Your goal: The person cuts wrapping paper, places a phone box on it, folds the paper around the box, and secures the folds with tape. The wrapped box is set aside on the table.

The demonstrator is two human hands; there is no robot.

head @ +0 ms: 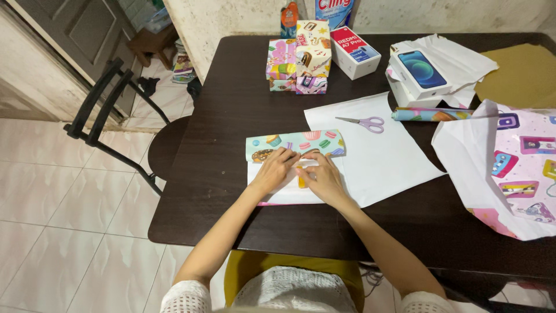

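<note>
A box half covered in wrapping paper (295,143) with cupcake and doughnut prints lies on the dark table (231,116). The paper's white underside folds toward me over the box. My left hand (273,170) presses flat on the left part of that fold. Beside it, my right hand (322,175) presses the right part, fingertips pinching the paper edge near a small yellow bit. Both hands touch the paper and nearly meet at the middle.
Purple-handled scissors (365,123) lie on a large white sheet (388,156). A rolled paper tube (431,114), two phone boxes (418,73) (354,51), stacked wrapped boxes (298,58) and a pink patterned sheet (515,168) fill the far and right side. A black chair (124,124) stands left.
</note>
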